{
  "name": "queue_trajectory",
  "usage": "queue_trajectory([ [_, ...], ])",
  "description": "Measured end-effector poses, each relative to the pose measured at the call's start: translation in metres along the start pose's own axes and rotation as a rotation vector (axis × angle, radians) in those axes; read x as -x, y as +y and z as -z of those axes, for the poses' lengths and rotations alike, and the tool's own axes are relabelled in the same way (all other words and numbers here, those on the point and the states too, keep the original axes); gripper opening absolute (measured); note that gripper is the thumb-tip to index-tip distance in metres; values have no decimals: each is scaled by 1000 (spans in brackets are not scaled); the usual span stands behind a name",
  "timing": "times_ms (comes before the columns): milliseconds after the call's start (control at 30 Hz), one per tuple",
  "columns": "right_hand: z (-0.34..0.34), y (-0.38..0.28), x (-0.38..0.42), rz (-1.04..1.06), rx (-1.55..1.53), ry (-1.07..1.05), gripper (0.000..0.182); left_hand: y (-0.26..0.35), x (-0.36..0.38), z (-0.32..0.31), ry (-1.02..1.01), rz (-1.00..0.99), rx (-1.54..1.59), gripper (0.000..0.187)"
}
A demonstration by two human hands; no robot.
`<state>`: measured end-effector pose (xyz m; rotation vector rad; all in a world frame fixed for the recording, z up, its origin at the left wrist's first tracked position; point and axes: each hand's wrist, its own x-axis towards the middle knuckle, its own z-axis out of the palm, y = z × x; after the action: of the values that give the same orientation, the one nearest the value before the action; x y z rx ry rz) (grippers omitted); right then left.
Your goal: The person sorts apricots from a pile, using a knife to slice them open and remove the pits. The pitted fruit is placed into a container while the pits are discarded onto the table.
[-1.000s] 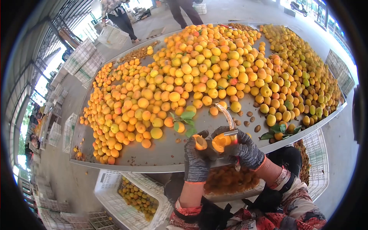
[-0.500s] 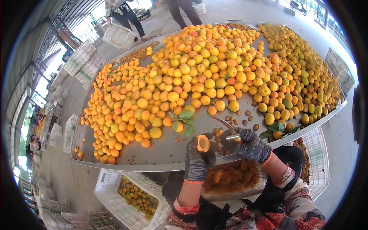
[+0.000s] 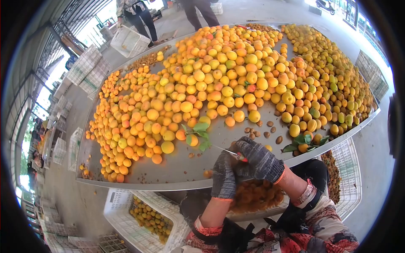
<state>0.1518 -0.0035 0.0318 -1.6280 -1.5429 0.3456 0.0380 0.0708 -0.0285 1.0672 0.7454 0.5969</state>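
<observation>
My right hand, in a dark grey knitted glove, grips a small knife whose thin blade points left over the metal table. Close against it, my left hand, gloved alike, is closed with its fingers near the knife's handle. Whatever lies in the left hand is hidden. A large heap of orange-yellow apricots covers much of the tabletop. Several brown pits lie loose just beyond my right hand. Below the table edge, blurred orange apricot pieces fill a container under my wrists.
A white crate holding whole apricots stands below left; another white crate is at the right. Green leaves lie by the heap. Beyond the table stand two people, partly seen, with a pale crate beside one.
Both hands have come together, and the knife has swung down from upright to point left. The apricot half with its pit, seen in my left hand before, no longer shows.
</observation>
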Motion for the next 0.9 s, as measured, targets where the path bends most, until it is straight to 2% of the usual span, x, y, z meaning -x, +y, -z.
queue_trajectory([
  [67,-9,6,4,76,75,50,49,11,3,-8,169,125,171,37],
  [200,-7,2,1,-51,26,23,50,17,-1,-9,149,116,240,39],
  [267,-11,19,5,-141,57,95,51,20,-6,-9,191,282,499,43],
  [367,-9,37,6,-205,59,206,46,32,-3,-9,91,370,605,46],
  [400,-9,40,4,-209,-26,179,43,32,-3,-9,90,368,607,46],
  [433,-9,37,6,-208,-24,180,43,30,-2,-8,94,355,579,47],
  [500,-3,11,2,-34,96,132,28,25,-2,-9,96,343,553,47],
  [533,-4,4,2,-34,97,133,28,21,-2,-11,127,299,517,46],
  [600,-7,-3,3,82,73,153,32,12,-4,-8,154,257,478,45],
  [667,-8,9,6,79,69,112,39,-4,-8,0,66,146,228,40],
  [700,-7,14,7,81,62,66,47,-13,-13,5,59,147,231,40],
  [800,2,9,7,88,74,42,46,-16,-14,9,104,152,267,37],
  [867,2,12,9,57,48,35,44,4,6,1,-16,-243,-380,39],
  [900,2,14,10,29,18,23,43,-11,1,10,-20,-242,-380,39],
])
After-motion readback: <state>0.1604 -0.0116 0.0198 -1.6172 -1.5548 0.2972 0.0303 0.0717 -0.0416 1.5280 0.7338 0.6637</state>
